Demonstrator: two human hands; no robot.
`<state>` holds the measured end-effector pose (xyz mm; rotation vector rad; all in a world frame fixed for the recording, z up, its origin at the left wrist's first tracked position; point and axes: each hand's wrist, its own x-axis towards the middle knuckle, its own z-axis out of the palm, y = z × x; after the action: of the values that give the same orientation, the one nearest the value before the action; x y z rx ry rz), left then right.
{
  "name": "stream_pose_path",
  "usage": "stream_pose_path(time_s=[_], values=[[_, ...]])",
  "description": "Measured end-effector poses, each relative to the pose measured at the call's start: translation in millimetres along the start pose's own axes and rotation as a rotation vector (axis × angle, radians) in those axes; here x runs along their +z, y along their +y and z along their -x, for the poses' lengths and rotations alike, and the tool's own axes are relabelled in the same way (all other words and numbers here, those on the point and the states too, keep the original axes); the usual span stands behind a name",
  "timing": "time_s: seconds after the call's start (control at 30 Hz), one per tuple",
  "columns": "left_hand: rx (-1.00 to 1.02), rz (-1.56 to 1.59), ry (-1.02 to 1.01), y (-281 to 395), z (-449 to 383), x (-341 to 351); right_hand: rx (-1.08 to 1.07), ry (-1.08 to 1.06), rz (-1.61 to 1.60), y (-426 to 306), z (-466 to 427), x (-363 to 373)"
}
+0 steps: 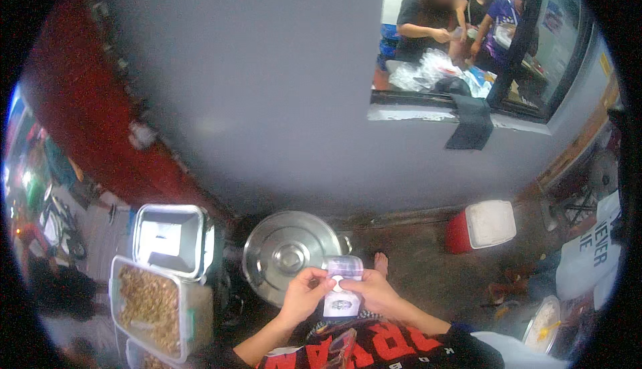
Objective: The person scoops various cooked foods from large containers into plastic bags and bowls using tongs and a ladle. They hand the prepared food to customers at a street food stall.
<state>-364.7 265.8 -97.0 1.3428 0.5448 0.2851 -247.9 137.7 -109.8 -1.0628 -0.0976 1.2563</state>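
Low in the middle of the head view, my left hand (307, 294) and my right hand (370, 290) meet in front of my body. Between them they hold a small pack (342, 303) with a clear plastic upper part and a white lower part bearing a dark print. A round white piece sits at its middle, with both thumbs touching it. Just beyond my left hand stands a large metal pot with its lid (291, 257) on. What exactly the pack contains cannot be told.
A plastic tub (183, 314) of brownish chopped food stands at the left, beside a metal-rimmed container (200, 248). A red cooler with a white lid (493, 224) is by the wall. A bowl with a yellow utensil (544, 326) lies at lower right. Several people appear through the window (411, 99).
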Motion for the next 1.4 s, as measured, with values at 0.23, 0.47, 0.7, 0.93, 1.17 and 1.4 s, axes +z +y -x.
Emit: stream_pose_path(time_s=[0.23,0.47,0.7,0.93,1.17,1.4], values=[[0.044,0.107,-0.197,8,-206,120,-0.247,0.176,-0.126,-176,-76,-157],[0.327,-0.234,0.080,81,-373,213,-0.809,0.473,-0.130,-446,-143,-313],[0.941,-0.979,0.337,123,-485,243,-0.509,0.363,0.311,-619,-244,-417],[0.823,-1.183,0.288,111,-503,249,-0.071,0.278,1.052,-636,-351,-488],[0.808,-1.185,0.263,118,-502,247,0.108,0.419,1.772,-620,-397,-507],[0.819,-1.179,0.254,122,-500,250,-0.062,0.149,0.967,-671,-356,-478]])
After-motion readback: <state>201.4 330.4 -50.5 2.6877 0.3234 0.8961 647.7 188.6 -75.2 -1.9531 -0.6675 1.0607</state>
